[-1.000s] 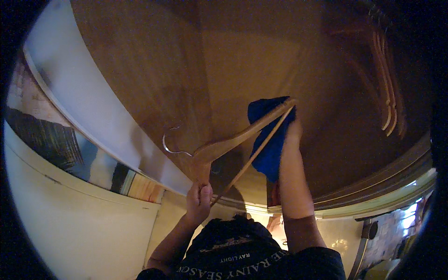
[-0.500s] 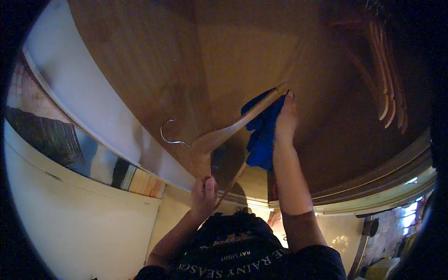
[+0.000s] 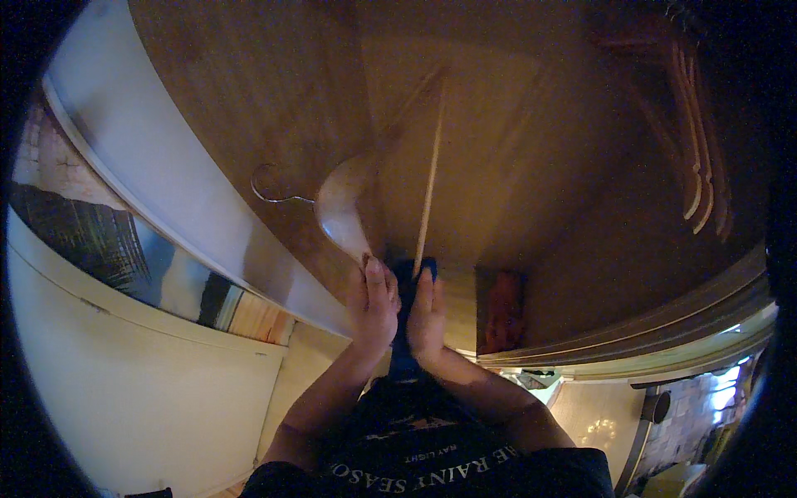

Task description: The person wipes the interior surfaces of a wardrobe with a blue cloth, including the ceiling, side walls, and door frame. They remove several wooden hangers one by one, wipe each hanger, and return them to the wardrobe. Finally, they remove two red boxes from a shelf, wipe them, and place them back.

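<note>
A wooden clothes hanger (image 3: 342,207) with a wire hook (image 3: 278,197) is tilted in front of me, its hook pointing left. My left hand (image 3: 378,305) is closed round the near end of its shoulder. The thin bar (image 3: 431,183) runs up and away from my hands. My right hand (image 3: 427,319) presses a dark blue cloth (image 3: 403,336) against the near end of the bar, close beside my left hand. Part of the cloth is hidden behind the fingers.
Several wooden hangers (image 3: 697,178) hang at the upper right inside a brown wooden cabinet (image 3: 573,166). A reddish object (image 3: 504,311) lies by its lower edge. A pale panel (image 3: 178,158) bounds the left side, with a white door (image 3: 158,390) below it.
My right hand has come down and left with the blue cloth, from the hanger's far end to near my left hand. The hanger has turned, and its hook has shifted up and left.
</note>
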